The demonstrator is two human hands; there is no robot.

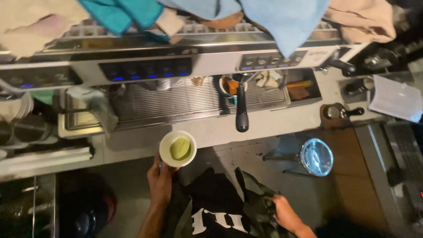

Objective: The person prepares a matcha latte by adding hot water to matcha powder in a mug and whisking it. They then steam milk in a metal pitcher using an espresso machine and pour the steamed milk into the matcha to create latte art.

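The left hand (159, 178) grips a white cup (177, 149) of green liquid at the worktop's (273, 125) front edge; the right hand (285, 213) clutches dark fabric (257, 200).

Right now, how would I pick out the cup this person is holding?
Find the long steel espresso machine across the top. Just below its drip tray, the left hand holds up a white paper cup. It alone holds a pale green liquid.
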